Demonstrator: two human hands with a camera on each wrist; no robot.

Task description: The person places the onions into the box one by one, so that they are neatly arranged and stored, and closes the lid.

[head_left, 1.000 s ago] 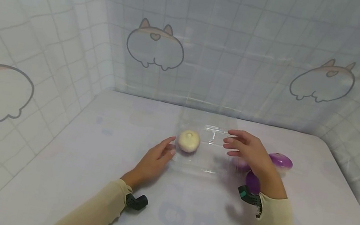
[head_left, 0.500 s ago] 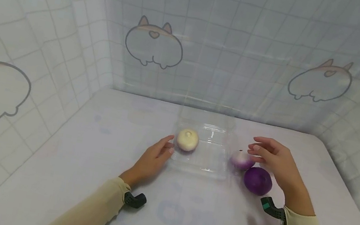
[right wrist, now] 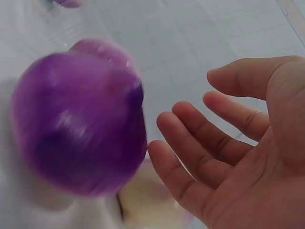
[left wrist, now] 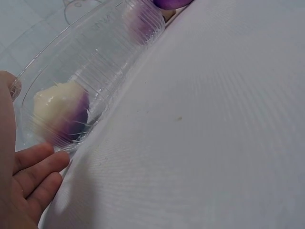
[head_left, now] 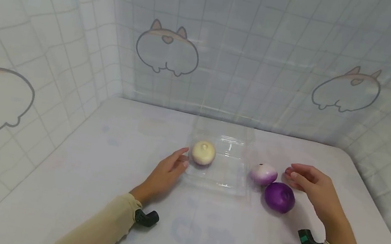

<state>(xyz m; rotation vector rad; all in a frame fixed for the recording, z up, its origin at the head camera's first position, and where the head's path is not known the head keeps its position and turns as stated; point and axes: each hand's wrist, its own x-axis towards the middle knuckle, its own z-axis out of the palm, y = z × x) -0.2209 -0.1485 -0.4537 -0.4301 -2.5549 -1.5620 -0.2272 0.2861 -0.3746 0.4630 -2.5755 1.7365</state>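
Observation:
A clear plastic container (head_left: pixel 225 173) with its lid raised at the back stands mid-table. Inside, at its left, sits a pale onion (head_left: pixel 203 153) with purple lower sides. My left hand (head_left: pixel 164 173) rests at the container's left side, fingers (left wrist: pixel 43 167) extended and loose. Right of the container lie a white-and-purple onion (head_left: pixel 264 174) and a deep purple onion (head_left: pixel 279 197). My right hand (head_left: pixel 315 189) hovers just right of them, fingers loosely bent and holding nothing. In the right wrist view, a further pale onion (right wrist: pixel 150 202) shows partly behind the fingers; the head view hides it.
Fabric with a grid pattern and cartoon animals forms a back wall (head_left: pixel 253 62) and side walls around the white table (head_left: pixel 89 190). A dark wrist strap (head_left: pixel 147 218) is on the left wrist, another strap (head_left: pixel 311 243) on the right.
My right hand has moved right and toward me, from over the container's right side, past two onions, to where the rightmost onion lay. My left hand stays at the container.

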